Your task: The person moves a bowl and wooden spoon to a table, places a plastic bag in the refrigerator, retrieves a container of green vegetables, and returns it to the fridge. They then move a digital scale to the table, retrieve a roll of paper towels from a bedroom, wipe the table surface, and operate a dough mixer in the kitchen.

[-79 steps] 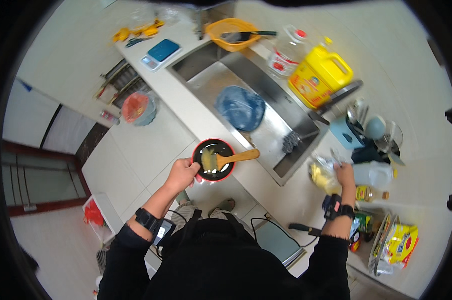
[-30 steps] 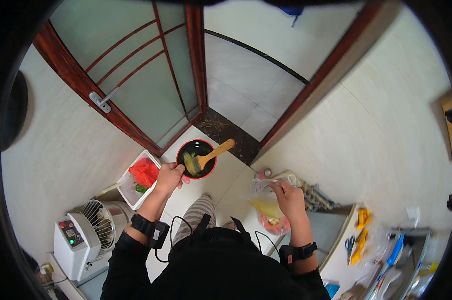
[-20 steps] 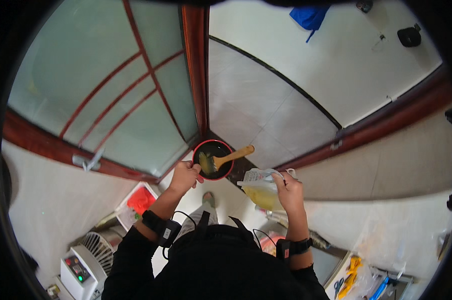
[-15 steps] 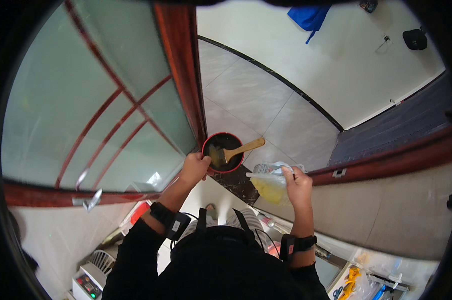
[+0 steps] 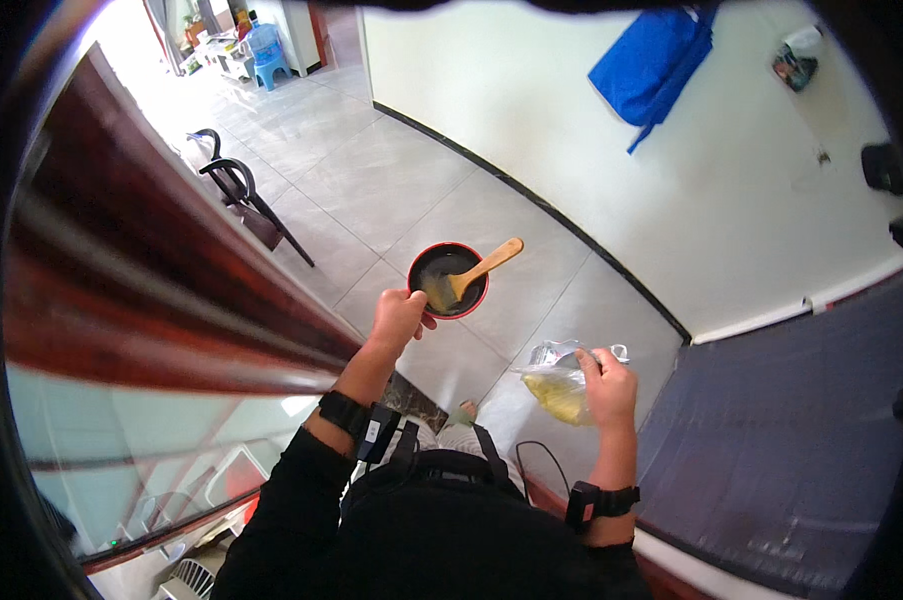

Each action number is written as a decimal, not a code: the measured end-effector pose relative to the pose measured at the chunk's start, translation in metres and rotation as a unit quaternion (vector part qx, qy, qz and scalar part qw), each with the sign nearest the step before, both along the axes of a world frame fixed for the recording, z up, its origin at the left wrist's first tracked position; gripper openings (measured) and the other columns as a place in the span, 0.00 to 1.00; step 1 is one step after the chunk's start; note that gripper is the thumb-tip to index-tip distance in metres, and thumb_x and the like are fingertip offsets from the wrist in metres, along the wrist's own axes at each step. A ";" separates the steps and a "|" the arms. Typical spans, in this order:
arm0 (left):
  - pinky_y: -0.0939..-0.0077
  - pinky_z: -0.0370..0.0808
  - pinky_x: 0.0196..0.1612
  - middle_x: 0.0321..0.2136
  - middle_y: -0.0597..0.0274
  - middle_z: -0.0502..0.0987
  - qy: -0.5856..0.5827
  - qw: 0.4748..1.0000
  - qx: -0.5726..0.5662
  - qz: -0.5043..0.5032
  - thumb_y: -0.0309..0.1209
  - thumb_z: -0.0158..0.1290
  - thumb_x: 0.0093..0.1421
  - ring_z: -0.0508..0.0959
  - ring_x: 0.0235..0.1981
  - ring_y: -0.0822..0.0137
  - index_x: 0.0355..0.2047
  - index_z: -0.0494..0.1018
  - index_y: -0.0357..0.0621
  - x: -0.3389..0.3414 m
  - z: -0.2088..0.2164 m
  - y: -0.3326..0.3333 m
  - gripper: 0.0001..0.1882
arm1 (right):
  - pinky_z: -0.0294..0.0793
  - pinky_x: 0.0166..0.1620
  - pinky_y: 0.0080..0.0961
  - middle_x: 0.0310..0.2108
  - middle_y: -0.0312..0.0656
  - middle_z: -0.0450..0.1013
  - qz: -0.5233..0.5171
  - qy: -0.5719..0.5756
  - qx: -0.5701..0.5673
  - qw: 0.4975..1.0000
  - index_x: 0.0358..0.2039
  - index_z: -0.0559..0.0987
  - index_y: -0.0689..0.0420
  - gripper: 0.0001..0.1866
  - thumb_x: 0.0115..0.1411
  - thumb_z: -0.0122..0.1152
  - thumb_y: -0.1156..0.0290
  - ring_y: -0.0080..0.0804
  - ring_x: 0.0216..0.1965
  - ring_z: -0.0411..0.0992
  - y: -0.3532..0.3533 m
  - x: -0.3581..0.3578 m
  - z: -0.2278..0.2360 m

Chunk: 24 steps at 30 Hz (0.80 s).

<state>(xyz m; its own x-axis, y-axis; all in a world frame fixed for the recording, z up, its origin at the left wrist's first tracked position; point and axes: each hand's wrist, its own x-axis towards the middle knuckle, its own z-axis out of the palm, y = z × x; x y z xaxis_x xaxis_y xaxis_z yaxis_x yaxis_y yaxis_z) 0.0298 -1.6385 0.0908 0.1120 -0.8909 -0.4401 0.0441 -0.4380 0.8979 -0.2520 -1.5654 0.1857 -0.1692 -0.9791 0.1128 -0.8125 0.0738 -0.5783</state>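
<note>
I see the left hand (image 5: 398, 316) gripping a red-rimmed bowl (image 5: 438, 259), basting brush (image 5: 484, 266) inside; the right hand (image 5: 611, 386) pinches a plastic bag (image 5: 559, 397), print illegible.

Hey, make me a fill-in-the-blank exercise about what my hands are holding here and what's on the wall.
The left hand holds a dark bowl whose rim is ____.
The brush in it has a handle made of ____.
Something ____ shows through the bag in the right hand.
The fabric item hanging on the wall is ____.

Missing words: red; wood; yellow; blue.
</note>
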 end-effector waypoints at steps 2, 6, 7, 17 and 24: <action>0.77 0.61 0.12 0.14 0.52 0.75 0.020 0.999 0.012 0.031 0.29 0.42 0.53 0.64 0.07 0.72 0.21 0.73 0.32 0.009 -0.001 -0.044 0.14 | 0.64 0.22 0.27 0.14 0.44 0.68 0.024 0.021 0.009 0.999 0.29 0.78 0.60 0.13 0.55 0.60 0.62 0.32 0.15 0.66 -0.051 0.006 0.004; 0.76 0.61 0.12 0.14 0.53 0.75 -0.001 0.997 0.011 0.082 0.28 0.42 0.54 0.64 0.07 0.72 0.19 0.73 0.32 0.048 -0.003 -0.130 0.14 | 0.64 0.22 0.27 0.14 0.43 0.68 0.066 -0.004 0.010 0.998 0.29 0.78 0.59 0.12 0.55 0.60 0.62 0.32 0.15 0.65 -0.149 0.043 -0.010; 0.76 0.61 0.11 0.13 0.53 0.74 -0.001 0.995 0.018 0.098 0.28 0.42 0.54 0.64 0.07 0.72 0.19 0.73 0.31 0.053 -0.007 -0.148 0.14 | 0.64 0.22 0.27 0.14 0.43 0.68 0.069 -0.005 0.025 0.997 0.30 0.79 0.59 0.12 0.55 0.60 0.62 0.32 0.15 0.65 -0.171 0.047 -0.012; 0.75 0.68 0.13 0.11 0.56 0.74 -0.056 0.979 -0.001 0.198 0.31 0.42 0.52 0.69 0.07 0.71 0.15 0.74 0.34 0.144 -0.033 -0.296 0.16 | 0.67 0.26 0.28 0.17 0.46 0.70 0.168 0.026 0.053 0.984 0.28 0.78 0.59 0.11 0.55 0.60 0.63 0.36 0.19 0.69 -0.375 0.120 -0.029; 0.74 0.70 0.16 0.09 0.58 0.73 -0.115 0.954 0.018 0.277 0.32 0.41 0.50 0.70 0.07 0.68 0.11 0.73 0.37 0.259 -0.041 -0.382 0.18 | 0.66 0.26 0.25 0.16 0.40 0.70 0.239 -0.035 0.039 0.970 0.27 0.78 0.61 0.12 0.57 0.59 0.64 0.27 0.19 0.66 -0.523 0.206 -0.071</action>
<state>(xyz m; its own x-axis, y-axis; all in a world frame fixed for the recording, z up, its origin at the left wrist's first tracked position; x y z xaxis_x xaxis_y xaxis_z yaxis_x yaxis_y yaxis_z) 0.2884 -2.0202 0.0500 0.6586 -0.6512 -0.3770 0.0821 -0.4358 0.8963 -0.0456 -2.0888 0.1151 0.3007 -0.9529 0.0400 -0.7237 -0.2553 -0.6411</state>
